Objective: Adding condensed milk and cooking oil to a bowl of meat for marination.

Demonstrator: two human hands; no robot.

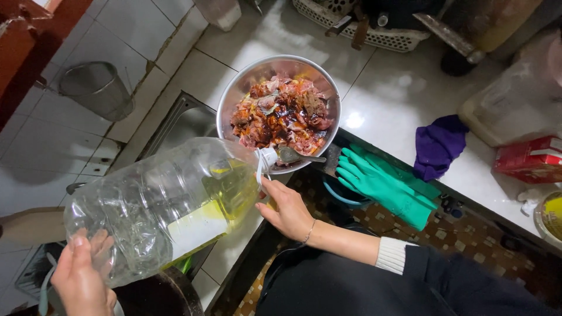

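Observation:
A large clear plastic oil bottle (158,205) lies tilted on its side, a little yellow oil pooled near its neck. My left hand (82,275) holds up its base at the lower left. My right hand (288,210) grips the neck by the white cap ring. The bottle's mouth points at a metal bowl (234,96) of chopped raw meat with dark sauce (281,114) on the white counter. A metal spoon (295,155) rests on the bowl's near rim.
Green rubber gloves (383,184) and a purple cloth (439,146) lie right of the bowl. A red box (530,159), a plastic container (515,105) and a white basket (374,26) stand further back. A metal bucket (96,88) sits on the tiled floor, left. A sink (181,126) lies beside the bowl.

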